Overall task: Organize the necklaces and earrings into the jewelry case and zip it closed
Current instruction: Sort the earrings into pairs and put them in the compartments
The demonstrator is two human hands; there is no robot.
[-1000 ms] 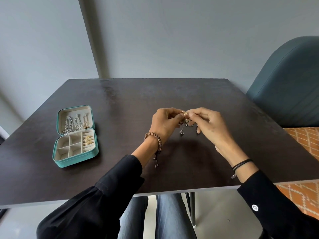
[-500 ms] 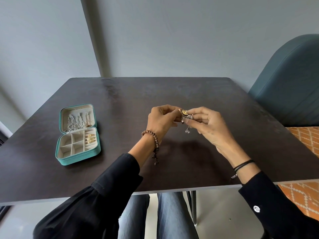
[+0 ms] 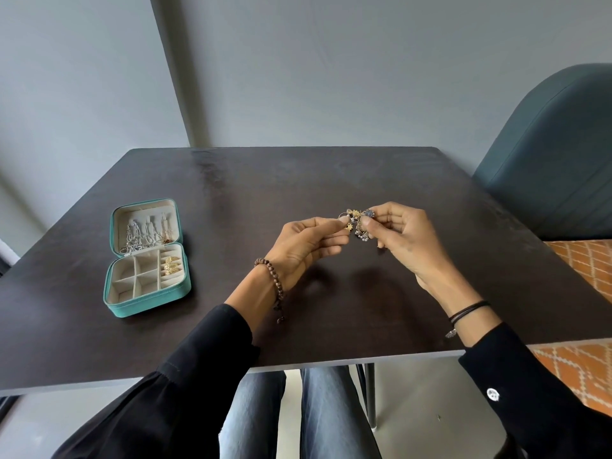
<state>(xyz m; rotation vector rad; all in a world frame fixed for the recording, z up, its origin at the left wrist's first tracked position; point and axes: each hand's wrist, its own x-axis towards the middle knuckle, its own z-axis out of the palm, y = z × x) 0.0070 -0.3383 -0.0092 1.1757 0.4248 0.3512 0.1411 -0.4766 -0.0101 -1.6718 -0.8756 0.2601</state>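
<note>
Pinching a cluster of gold and silver earrings (image 3: 359,223) between them, left hand (image 3: 308,246) and right hand (image 3: 402,241) could let one slip onto the dark table (image 3: 298,180); the open jewelry case (image 3: 149,301) sits at nine o'clock, well apart.

A dark table (image 3: 231,193) is seen from above, with a teal jewelry case (image 3: 147,260) lying open near its left side. Silver necklaces (image 3: 142,235) are hung inside the raised lid, and gold earrings (image 3: 171,266) are set in the right-hand slots of the divided base. Above the middle of the table, a small cluster of charm jewelry (image 3: 359,223) is pinched between the left hand (image 3: 308,246) and the right hand (image 3: 402,240), well apart from the case. A beaded bracelet (image 3: 273,283) is worn on the left wrist and a black cord band (image 3: 468,311) on the right. A blue chair (image 3: 556,160) is placed at the table's right.
</note>
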